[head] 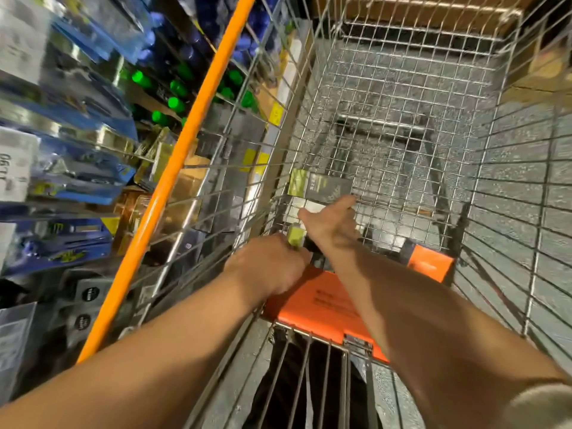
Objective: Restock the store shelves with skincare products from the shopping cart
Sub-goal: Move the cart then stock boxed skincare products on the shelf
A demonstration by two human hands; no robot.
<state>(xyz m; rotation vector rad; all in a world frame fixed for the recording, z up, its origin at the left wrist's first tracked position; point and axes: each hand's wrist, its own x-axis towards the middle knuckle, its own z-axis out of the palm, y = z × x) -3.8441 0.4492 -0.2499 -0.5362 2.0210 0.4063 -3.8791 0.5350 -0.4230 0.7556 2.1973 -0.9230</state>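
Note:
Both my arms reach down into the wire shopping cart (pixel 402 88). My left hand (pixel 269 264) grips a small pale-green box (pixel 296 237) near the cart's near-left corner. My right hand (pixel 329 222) stretches forward with thumb and fingers spread, its fingertips touching a dark grey and green carton (pixel 322 185) that lies on the cart floor. A lighter box (pixel 309 206) lies partly hidden beneath that hand.
An orange child-seat flap (pixel 322 305) spans the cart's near end. An orange rail (pixel 185 144) runs diagonally along the cart's left side. Store shelves (pixel 77 134) on the left hold blue packs, green-capped bottles and gold boxes. Cardboard (pixel 433 13) stands beyond the cart.

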